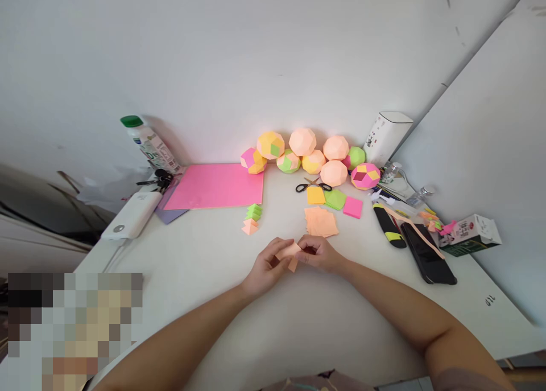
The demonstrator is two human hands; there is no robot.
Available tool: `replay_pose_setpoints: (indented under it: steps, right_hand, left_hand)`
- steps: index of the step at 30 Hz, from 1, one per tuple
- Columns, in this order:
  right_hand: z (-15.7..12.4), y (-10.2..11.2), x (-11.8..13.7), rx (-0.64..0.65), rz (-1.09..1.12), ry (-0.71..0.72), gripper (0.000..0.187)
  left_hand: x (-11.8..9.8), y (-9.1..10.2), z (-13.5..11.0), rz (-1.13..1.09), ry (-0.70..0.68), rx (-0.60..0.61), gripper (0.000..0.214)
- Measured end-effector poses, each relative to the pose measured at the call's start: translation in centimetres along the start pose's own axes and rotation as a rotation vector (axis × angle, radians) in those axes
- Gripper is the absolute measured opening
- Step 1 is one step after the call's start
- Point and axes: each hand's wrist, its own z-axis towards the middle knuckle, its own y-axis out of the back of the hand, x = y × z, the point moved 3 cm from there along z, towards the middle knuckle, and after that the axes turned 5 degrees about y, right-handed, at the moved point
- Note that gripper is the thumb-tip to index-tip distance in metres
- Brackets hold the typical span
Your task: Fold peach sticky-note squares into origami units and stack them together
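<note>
Green-capped bottle (pixel 149 143): stands tilted in view at far left, against the wall; outside the work.
Pink board (pixel 215 186): lies flat on the white table (pixel 205 260), nothing seen on it.
Folded paper units (pixel 253 215): green and peach, set in a short row near the board's lower right corner; judged done. Exact count cannot be told.
Left hand (pixel 264 266): fingers curled, pinching the left side of the peach paper piece.
Peach paper piece (pixel 288 251): between the two hands, at their fingertips, just above the table; one flap points downward. Judged part-folded, the fold in hand not complete.
Faceted paper balls (pixel 302 142): nine counted, piled along the wall beyond the hands; each appears complete.
Scissors (pixel 313 184): blades apart, lying before the balls, not in use.
Peach paper sheets (pixel 321 222): loose overlapping pile just beyond the right hand; flat, judged not yet folded.
Right hand (pixel 323 254): thumb and fingers pinching the right end of the same piece.
Sticky-note pads (pixel 335 199): orange, green and pink, beyond the peach sheets; appear unfolded.
Black phone (pixel 427 254): lies well right of the hands, untouched.
</note>
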Motion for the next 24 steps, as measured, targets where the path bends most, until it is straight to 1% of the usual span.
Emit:
replay_pose_setpoints:
  steps: [4, 9, 17, 19, 22, 24]
  right_hand:
    - [0.02, 0.06, 0.19, -0.069, 0.000, 0.019, 0.025]
    - [-0.03, 0.03, 0.29, -0.135, -0.005, 0.011, 0.027]
    - [-0.21, -0.03, -0.40, -0.168, 0.083, -0.081, 0.028]
    - [-0.19, -0.04, -0.50, -0.163, 0.102, -0.087, 0.029]
    - [-0.11, -0.05, -0.43, -0.139, 0.122, -0.079, 0.025]
    - [-0.07, 0.02, -0.35, -0.146, 0.128, -0.076, 0.023]
  left_hand:
    - [0.05, 0.05, 0.08, 0.109, 0.027, -0.048, 0.026]
    - [-0.44, 0.09, 0.12, 0.185, 0.066, -0.038, 0.024]
    - [-0.40, 0.11, 0.10, 0.204, 0.085, -0.051, 0.025]
    - [-0.38, 0.08, 0.14, 0.206, 0.092, -0.055, 0.025]
    - [-0.41, 0.04, 0.16, 0.206, 0.104, -0.052, 0.026]
    - [-0.47, 0.01, 0.15, 0.203, 0.104, -0.045, 0.026]
